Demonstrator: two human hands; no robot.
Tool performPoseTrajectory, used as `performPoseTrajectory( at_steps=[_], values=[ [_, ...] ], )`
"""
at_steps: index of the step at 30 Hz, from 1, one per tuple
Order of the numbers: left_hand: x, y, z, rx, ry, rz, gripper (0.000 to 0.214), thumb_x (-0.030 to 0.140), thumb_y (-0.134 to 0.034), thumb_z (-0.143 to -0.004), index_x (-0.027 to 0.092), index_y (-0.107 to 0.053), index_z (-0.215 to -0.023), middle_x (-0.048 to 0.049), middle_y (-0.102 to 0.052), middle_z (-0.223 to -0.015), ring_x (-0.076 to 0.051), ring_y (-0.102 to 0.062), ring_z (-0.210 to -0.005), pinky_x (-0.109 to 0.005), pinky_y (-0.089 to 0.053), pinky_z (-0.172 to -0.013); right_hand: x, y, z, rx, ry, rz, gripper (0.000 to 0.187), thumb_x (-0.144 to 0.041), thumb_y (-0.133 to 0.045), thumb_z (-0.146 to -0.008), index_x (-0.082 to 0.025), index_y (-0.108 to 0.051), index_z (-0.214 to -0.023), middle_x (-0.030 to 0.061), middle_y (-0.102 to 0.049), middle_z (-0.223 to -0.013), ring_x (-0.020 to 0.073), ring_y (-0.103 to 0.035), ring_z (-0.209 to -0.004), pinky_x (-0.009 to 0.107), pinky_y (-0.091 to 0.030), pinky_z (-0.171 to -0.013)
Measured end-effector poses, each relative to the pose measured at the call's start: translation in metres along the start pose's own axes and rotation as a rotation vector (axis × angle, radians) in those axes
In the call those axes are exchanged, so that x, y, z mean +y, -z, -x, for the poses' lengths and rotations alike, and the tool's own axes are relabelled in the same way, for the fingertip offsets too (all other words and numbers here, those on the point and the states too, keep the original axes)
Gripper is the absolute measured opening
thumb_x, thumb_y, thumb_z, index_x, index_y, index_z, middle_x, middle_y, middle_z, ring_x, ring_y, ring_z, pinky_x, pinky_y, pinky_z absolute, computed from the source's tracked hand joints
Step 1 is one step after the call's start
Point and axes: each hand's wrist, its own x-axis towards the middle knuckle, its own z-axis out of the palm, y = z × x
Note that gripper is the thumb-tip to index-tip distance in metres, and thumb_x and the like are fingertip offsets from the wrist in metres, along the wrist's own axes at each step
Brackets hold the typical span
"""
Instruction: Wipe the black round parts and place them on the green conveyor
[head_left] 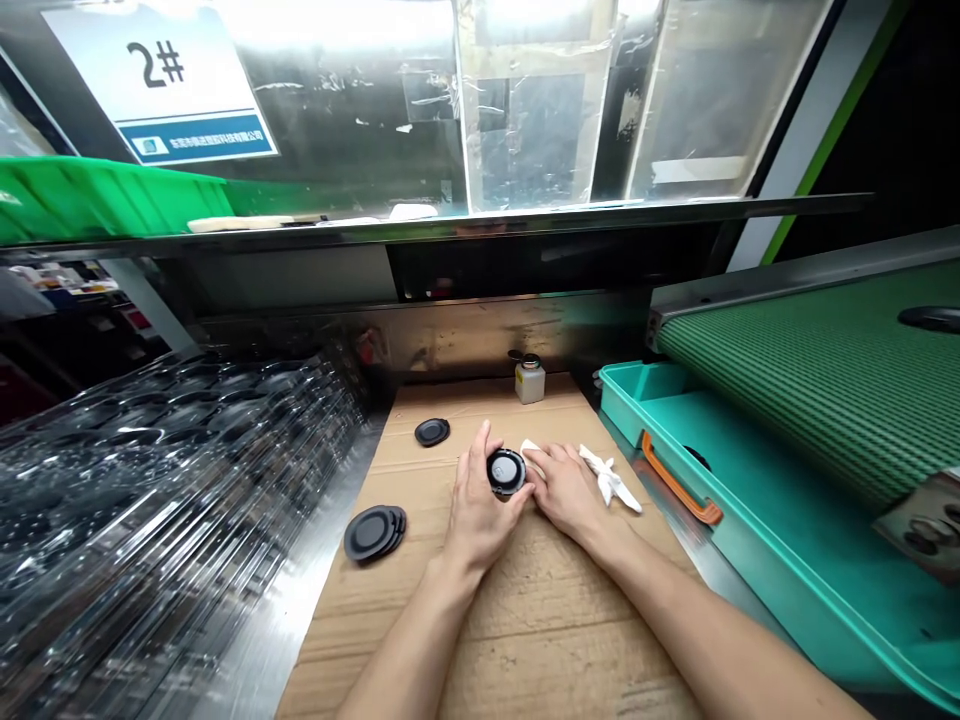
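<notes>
My left hand grips a round black part with a shiny grey centre, thumb and fingers about its rim. Close against its right side, my right hand is closed on a folded white wipe, only a corner of which shows. Right of that hand lies a crumpled white wipe. On the cardboard to the left rest a single black disc and a small stack of black discs. A small bottle with its lid flipped up stands at the back.
Stacked clear plastic trays fill the left side. To the right stand a teal bin with an orange handle and a green conveyor belt. A metal shelf crosses above, carrying a green crate.
</notes>
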Motion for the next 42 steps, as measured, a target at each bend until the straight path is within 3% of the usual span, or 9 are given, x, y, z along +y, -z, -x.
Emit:
performPoseTrajectory(
  at_steps=[4, 7, 12, 20, 23, 26, 29, 31, 42],
  values=[
    [-0.006, 0.005, -0.003, -0.130, 0.044, -0.188, 0.037, 0.045, -0.057, -0.084, 0.022, -0.058, -0.114, -0.0080, -0.065, -0.106, -0.021, -0.060, -0.101, -0.033, -0.045, -0.089, 0.000, 0.000, 0.000, 0.007, 0.010, 0.001, 0.032, -0.038, -0.040, -0.095, -0.029, -0.059, -0.119, 0.0051, -0.061, -0.109, 0.0212, -0.049, -0.101, 0.031, -0.033, -0.089],
    [-0.014, 0.010, -0.007, -0.230, 0.198, -0.477, 0.047, 0.056, -0.035, -0.091, 0.021, -0.065, -0.084, -0.0093, -0.067, -0.085, -0.024, -0.063, -0.085, -0.034, -0.045, -0.076, 0.000, -0.002, 0.000, 0.020, 0.008, -0.001, 0.032, -0.040, -0.041, -0.094, -0.029, -0.061, -0.116, 0.0048, -0.061, -0.109, 0.0214, -0.049, -0.100, 0.032, -0.033, -0.090],
    [-0.020, 0.017, -0.007, -0.171, 0.254, -0.695, 0.051, 0.059, -0.034, -0.089, 0.017, -0.060, -0.103, -0.0141, -0.061, -0.103, -0.028, -0.056, -0.101, -0.036, -0.044, -0.076, 0.001, -0.004, 0.000, 0.029, 0.011, 0.001, 0.031, -0.040, -0.042, -0.094, -0.029, -0.062, -0.115, 0.0047, -0.062, -0.108, 0.0210, -0.050, -0.099, 0.033, -0.032, -0.091],
    [-0.009, 0.021, 0.000, -0.320, 0.225, -0.562, 0.051, 0.051, -0.062, -0.074, 0.016, -0.060, -0.111, -0.0148, -0.057, -0.114, -0.031, -0.047, -0.111, -0.040, -0.041, -0.092, 0.005, -0.007, 0.000, 0.018, 0.039, 0.015, 0.032, -0.040, -0.042, -0.094, -0.028, -0.061, -0.117, 0.0050, -0.062, -0.108, 0.0210, -0.050, -0.100, 0.032, -0.033, -0.091],
    [0.001, 0.051, 0.003, -0.320, 0.174, -0.484, 0.057, 0.043, -0.066, -0.072, 0.018, -0.055, -0.122, -0.0124, -0.056, -0.117, -0.030, -0.046, -0.113, -0.040, -0.039, -0.097, 0.005, -0.008, 0.000, 0.021, 0.044, 0.012, 0.032, -0.040, -0.041, -0.094, -0.029, -0.061, -0.116, 0.0044, -0.062, -0.108, 0.0210, -0.049, -0.100, 0.032, -0.033, -0.090],
    [0.003, 0.109, 0.009, -0.291, 0.121, -0.453, 0.058, 0.035, -0.064, -0.074, 0.026, -0.048, -0.129, -0.0066, -0.055, -0.122, -0.026, -0.047, -0.114, -0.039, -0.037, -0.100, 0.004, -0.007, 0.000, 0.023, 0.030, 0.011, 0.031, -0.041, -0.040, -0.095, -0.029, -0.061, -0.115, 0.0043, -0.062, -0.105, 0.0208, -0.050, -0.099, 0.031, -0.033, -0.088],
    [-0.009, 0.165, 0.014, -0.306, 0.182, -0.478, 0.063, 0.028, -0.062, -0.073, 0.027, -0.043, -0.133, -0.0051, -0.052, -0.125, -0.024, -0.048, -0.116, -0.039, -0.035, -0.103, 0.002, -0.005, 0.001, 0.011, 0.018, 0.018, 0.031, -0.042, -0.039, -0.095, -0.030, -0.061, -0.112, 0.0044, -0.062, -0.102, 0.0210, -0.050, -0.097, 0.032, -0.032, -0.086],
    [-0.021, 0.185, 0.016, -0.359, 0.247, -0.472, 0.068, 0.026, -0.063, -0.071, 0.027, -0.040, -0.135, -0.0052, -0.052, -0.125, -0.024, -0.049, -0.116, -0.040, -0.035, -0.103, 0.002, -0.002, 0.001, -0.001, 0.012, 0.024, 0.031, -0.042, -0.039, -0.095, -0.030, -0.062, -0.111, 0.0044, -0.062, -0.101, 0.0211, -0.049, -0.097, 0.032, -0.032, -0.085],
    [-0.028, 0.168, 0.006, -0.565, 0.342, -0.466, 0.075, 0.030, -0.068, -0.065, 0.023, -0.046, -0.136, -0.0058, -0.049, -0.140, -0.023, -0.043, -0.130, -0.035, -0.028, -0.112, 0.002, 0.001, 0.002, -0.020, -0.009, -0.009, 0.031, -0.041, -0.040, -0.094, -0.028, -0.062, -0.111, 0.0064, -0.062, -0.101, 0.0218, -0.048, -0.100, 0.033, -0.032, -0.087]
  ],
)
